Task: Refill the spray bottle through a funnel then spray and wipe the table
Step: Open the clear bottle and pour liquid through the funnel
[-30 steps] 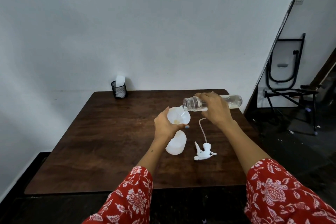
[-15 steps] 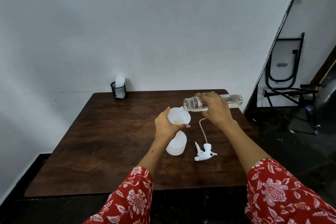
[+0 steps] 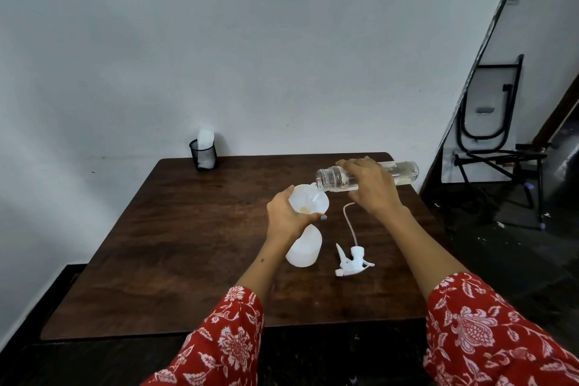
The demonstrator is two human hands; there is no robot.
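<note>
A white translucent spray bottle (image 3: 304, 249) stands on the dark wooden table (image 3: 175, 229) with a white funnel (image 3: 310, 200) set in its neck. My left hand (image 3: 286, 216) grips the funnel from the left. My right hand (image 3: 372, 189) holds a clear water bottle (image 3: 333, 179) almost level, its open mouth over the funnel's rim. A little liquid shows in the bottle and in the funnel's throat. The white spray head (image 3: 352, 262) with its thin tube lies on the table to the right of the spray bottle.
A black mesh cup (image 3: 204, 155) with a white item in it stands at the table's far left edge by the wall. A folded black chair (image 3: 492, 122) leans against the wall on the right, beyond the table.
Both hands have stayed nearly still, with the clear bottle tipped over the funnel.
</note>
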